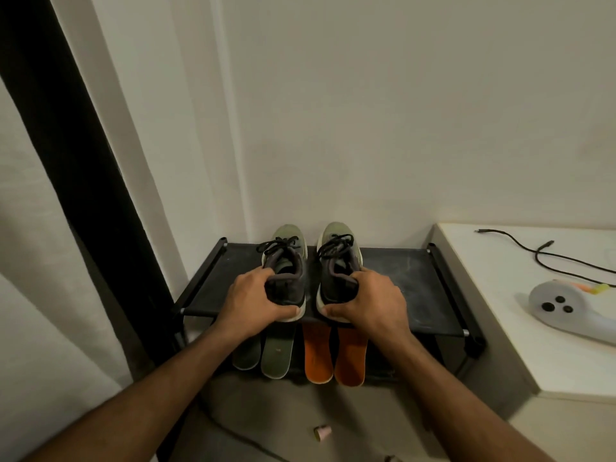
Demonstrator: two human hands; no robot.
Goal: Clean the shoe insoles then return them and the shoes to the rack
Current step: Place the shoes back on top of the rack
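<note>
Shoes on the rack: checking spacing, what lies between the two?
Head view: only a narrow strip of the rack's dark top shelf between left shoe and right shoe.

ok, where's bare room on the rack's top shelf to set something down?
Bare black fabric on the top shelf lies right of the right grey-green sneaker, up to the right rail, and a narrower strip left of the left sneaker. The middle is crowded: left hand and right hand grip the heels. Below the front edge, green insoles and orange insoles fill the space.
</note>
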